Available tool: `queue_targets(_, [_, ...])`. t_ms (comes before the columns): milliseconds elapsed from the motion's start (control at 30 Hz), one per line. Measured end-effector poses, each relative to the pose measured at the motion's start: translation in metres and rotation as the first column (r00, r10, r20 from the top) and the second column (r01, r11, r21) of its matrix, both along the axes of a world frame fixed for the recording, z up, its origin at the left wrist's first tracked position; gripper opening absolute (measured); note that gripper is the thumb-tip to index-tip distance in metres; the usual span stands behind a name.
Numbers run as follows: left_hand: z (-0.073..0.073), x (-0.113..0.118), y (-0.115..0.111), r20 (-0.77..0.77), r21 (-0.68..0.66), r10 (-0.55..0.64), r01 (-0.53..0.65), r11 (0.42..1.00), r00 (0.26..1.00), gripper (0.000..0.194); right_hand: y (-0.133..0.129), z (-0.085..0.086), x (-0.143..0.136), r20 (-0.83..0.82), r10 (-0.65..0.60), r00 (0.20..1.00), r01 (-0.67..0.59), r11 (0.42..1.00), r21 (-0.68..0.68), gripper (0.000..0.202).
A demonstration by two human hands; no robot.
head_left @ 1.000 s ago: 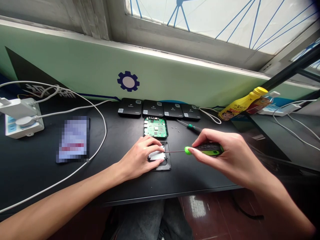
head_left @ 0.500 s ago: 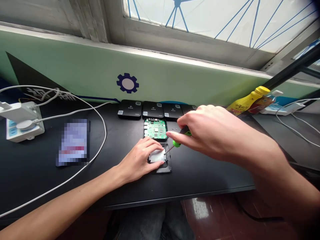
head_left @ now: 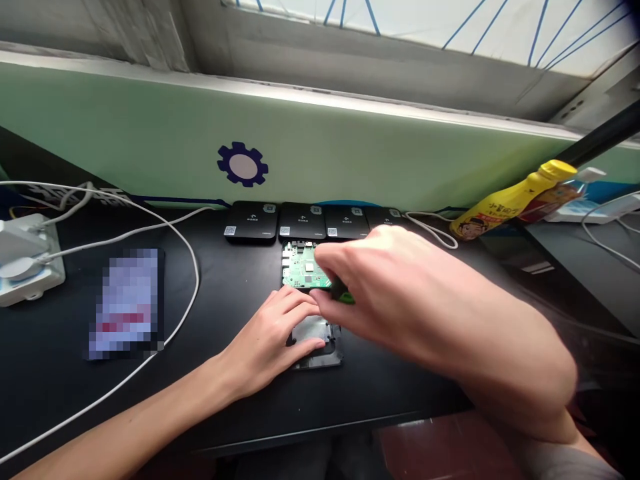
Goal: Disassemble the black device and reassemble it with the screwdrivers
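Note:
A black casing part with a silvery metal plate (head_left: 311, 330) lies near the table's front edge. My left hand (head_left: 275, 333) rests over its left side, thumb and fingers spread around the plate. Above it, my right hand (head_left: 370, 280) is closed around a black and green screwdriver (head_left: 344, 293); the tool's shaft and tip are hidden from view. Just behind the casing part sits an opened black box with a green circuit board (head_left: 303, 265), its right side covered by my right hand.
Several black boxes (head_left: 253, 221) stand in a row along the green partition (head_left: 165, 140). A blurred phone-like object (head_left: 125, 303) and a white cable (head_left: 193, 267) lie at left, beside a power strip (head_left: 50, 267). A yellow bottle (head_left: 510, 200) leans at the right.
The camera view has shifted. My right hand has moved left and over the casing part, and the screwdriver's shaft, seen before, is now hidden. My left hand stays on the part.

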State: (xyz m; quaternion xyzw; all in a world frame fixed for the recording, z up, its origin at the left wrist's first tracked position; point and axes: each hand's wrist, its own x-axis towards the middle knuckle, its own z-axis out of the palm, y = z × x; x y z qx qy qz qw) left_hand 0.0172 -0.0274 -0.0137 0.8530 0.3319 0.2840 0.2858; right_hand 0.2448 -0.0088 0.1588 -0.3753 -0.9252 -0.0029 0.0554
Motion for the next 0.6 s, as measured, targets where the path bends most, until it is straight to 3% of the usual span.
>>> queue_targets(100, [0.000,0.000,-0.001,-0.010,0.011,0.007,-0.007,1.000,1.000,0.022,-0.005,0.001,0.006,-0.028,0.062,0.998,-0.063,0.997,-0.040,0.021])
queue_targets(300, [-0.001,-0.001,0.000,-0.041,0.025,0.030,-0.030,0.999,0.999,0.028,0.005,0.002,0.015,-0.113,0.019,0.993,-0.036,0.989,-0.143,0.004])
queue_targets(467, [-0.003,-0.001,0.002,-0.053,0.043,0.028,-0.026,0.999,0.998,0.033,0.012,0.005,0.014,-0.149,0.034,0.988,-0.070,0.967,-0.245,0.015])
queue_targets(600, [-0.005,-0.001,0.002,-0.036,0.055,0.043,-0.041,0.998,0.998,0.037,0.013,0.012,0.016,-0.150,0.026,0.988,-0.073,0.946,-0.317,0.010])
